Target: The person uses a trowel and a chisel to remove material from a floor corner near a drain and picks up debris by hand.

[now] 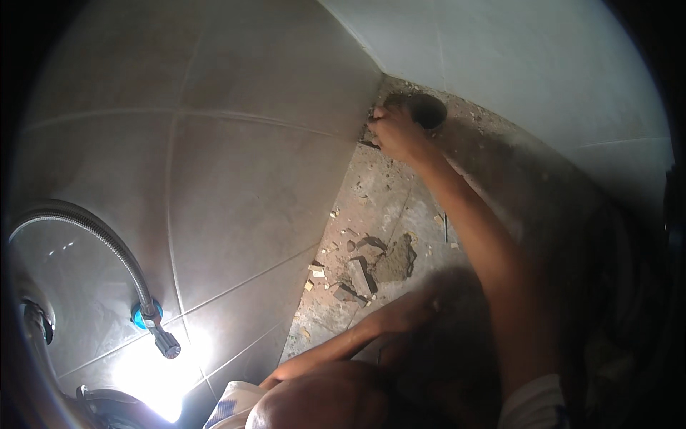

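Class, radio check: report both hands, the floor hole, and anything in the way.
Right hand at rim of round floor hole in the corner, grip unclear. Left hand low in shadow, near broken tile rubble. Rubble between.

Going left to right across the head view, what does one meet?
Metal hose → blue wall fitting → tiled wall → broken tile pieces on the bare floor → right hand at the corner → round floor hole → white wall.
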The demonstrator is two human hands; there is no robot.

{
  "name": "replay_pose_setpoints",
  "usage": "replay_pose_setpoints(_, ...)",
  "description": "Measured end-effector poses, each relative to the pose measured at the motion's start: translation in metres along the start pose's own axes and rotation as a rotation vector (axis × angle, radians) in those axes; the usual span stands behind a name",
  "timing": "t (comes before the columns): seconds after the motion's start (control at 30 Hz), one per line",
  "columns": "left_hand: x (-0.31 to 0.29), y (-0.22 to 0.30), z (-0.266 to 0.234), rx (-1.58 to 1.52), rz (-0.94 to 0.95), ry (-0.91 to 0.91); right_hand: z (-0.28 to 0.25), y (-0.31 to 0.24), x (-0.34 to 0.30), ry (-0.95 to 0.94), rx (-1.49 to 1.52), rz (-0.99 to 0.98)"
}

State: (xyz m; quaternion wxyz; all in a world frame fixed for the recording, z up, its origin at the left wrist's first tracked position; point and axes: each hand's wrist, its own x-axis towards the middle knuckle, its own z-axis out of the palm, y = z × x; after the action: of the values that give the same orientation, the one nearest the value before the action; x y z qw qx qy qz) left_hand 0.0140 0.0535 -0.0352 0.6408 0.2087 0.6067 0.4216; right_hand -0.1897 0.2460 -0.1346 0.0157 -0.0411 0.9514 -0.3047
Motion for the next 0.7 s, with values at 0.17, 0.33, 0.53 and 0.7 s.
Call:
replay_pose_setpoints(0.17, -0.001, 0.007, -0.003, -0.022, -0.03, 0.01, 0.001, 0.004, -0.01, -0.025, 0.087, -0.034)
replay_pose_setpoints(0.33, 0.001, -0.008, 0.0, 0.004, 0.078, 0.019, 0.01, 0.014, -0.006, 0.106, 0.07, -0.064)
replay_pose_setpoints(0.53, 0.004, -0.02, -0.004, 0.066, -0.018, -0.052, 0.012, 0.014, -0.003, 0.101, 0.003, -0.136)
replay_pose_setpoints(0.7, 0.002, -0.045, 0.0, 0.139, 0.044, -0.027, 0.014, 0.01, -0.006, 0.189, -0.113, -0.166)
